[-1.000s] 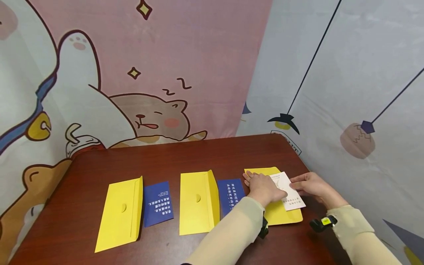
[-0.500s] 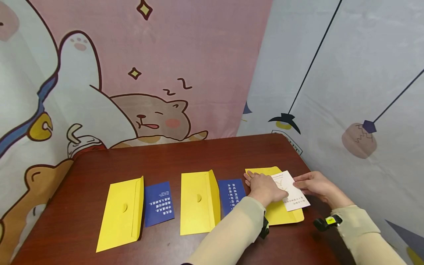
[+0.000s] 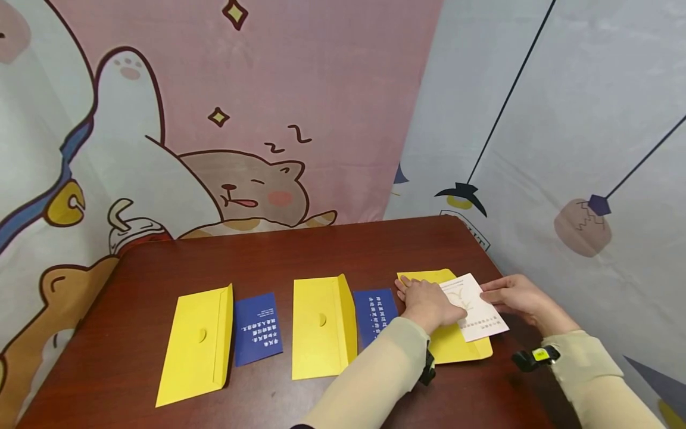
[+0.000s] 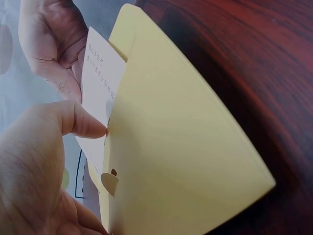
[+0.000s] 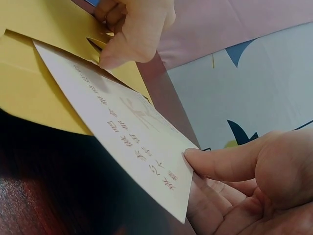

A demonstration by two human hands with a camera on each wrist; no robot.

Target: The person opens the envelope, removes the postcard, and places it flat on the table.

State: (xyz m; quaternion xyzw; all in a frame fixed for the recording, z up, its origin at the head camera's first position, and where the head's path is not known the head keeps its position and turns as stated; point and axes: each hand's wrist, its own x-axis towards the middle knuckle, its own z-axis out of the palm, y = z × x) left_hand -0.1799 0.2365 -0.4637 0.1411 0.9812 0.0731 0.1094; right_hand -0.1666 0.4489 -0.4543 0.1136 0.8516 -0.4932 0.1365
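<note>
At the table's right lies a yellow envelope (image 3: 452, 350) with its flap folded out. My left hand (image 3: 429, 302) lies over it, holding it with the thumb at the mouth's edge. In the left wrist view, the thumb (image 4: 85, 122) bends onto that edge by a small half-round tab (image 4: 110, 183). A white card (image 3: 479, 310), printed with characters and a pale gold drawing, sticks partly out of the mouth. My right hand (image 3: 517, 296) pinches its outer edge, thumb (image 5: 220, 159) on top and fingers beneath. The card's other end is hidden inside the envelope.
Two more yellow envelopes, one at the left (image 3: 195, 345) and one mid-table (image 3: 318, 330), have raised flaps. Beside them lie a blue card (image 3: 258, 330) and another blue card (image 3: 374, 313), partly behind my left arm. Printed cloth hangs behind the brown table (image 3: 257, 256).
The white card has slid to the right, with more of it showing outside the envelope. My right hand has moved right along with it. The left hand stays on the envelope.
</note>
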